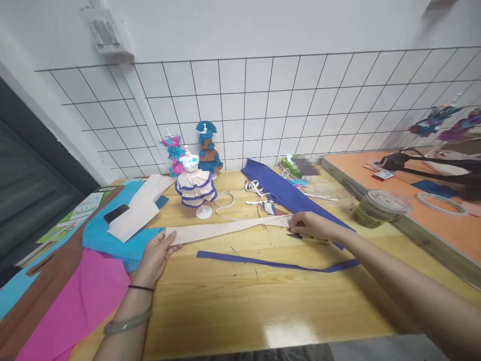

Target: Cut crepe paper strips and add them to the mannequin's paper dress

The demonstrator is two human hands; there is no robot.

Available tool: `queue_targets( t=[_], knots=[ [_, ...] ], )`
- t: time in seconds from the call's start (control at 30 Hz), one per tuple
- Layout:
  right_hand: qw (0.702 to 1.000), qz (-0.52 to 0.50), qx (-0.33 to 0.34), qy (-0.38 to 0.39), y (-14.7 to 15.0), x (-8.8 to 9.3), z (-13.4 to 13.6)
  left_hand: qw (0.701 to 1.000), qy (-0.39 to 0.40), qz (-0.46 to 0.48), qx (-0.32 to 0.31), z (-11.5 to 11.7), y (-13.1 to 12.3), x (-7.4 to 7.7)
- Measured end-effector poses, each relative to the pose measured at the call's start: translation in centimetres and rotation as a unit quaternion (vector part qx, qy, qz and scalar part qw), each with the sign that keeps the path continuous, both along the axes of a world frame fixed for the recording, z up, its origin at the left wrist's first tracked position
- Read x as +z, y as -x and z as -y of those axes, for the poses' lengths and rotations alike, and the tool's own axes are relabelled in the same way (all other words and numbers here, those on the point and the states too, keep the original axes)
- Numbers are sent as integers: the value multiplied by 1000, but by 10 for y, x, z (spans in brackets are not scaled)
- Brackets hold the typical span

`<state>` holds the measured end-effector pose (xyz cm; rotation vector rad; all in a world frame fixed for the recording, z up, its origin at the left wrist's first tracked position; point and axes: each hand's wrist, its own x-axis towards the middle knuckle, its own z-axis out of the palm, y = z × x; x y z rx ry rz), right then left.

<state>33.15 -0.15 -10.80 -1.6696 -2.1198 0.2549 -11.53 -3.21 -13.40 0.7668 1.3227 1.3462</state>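
A long cream strip of crepe paper (221, 230) stretches across the table between my hands. My left hand (160, 248) pinches its wide left end between thumb and fingers. At the narrower right end, my right hand (308, 224) has its fingers closed on the strip. Under that hand lies a dark and yellow tool (296, 235), mostly hidden, whose kind I cannot make out. Nearer to me runs a narrow blue paper strip (263, 261). Behind the cream strip stands a small dress form (193, 183) in a cream skirt with blue bands.
Cyan paper (101, 233), magenta paper (82, 296) and cream pieces (135, 220) lie at left, beside a phone (115, 214). Two more dressed forms (207, 150) stand behind. A wide blue sheet (289, 190), paper scraps (253, 188) and a lidded plastic tub (381, 206) are at right.
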Motion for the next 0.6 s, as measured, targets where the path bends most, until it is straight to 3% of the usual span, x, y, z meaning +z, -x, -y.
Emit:
queue_targets(
  t=[0.07,0.13,0.23,0.37,0.5,0.6],
  knots=[
    [996,12,57,74,-11,6,-5,1000,-2,5,2,0,1,0],
    [992,24,71,103,-26,15,-13,1000,1,9,7,-1,0,1],
    [995,44,29,88,-52,30,-29,1000,5,9,8,0,0,3],
    [992,92,-80,30,-81,42,-51,1000,8,17,8,1,-1,5],
    [979,135,-154,-21,-93,42,-63,1000,7,15,25,1,-2,5],
    [974,151,-163,-41,-92,39,-63,999,6,15,36,0,-1,3]
  ],
)
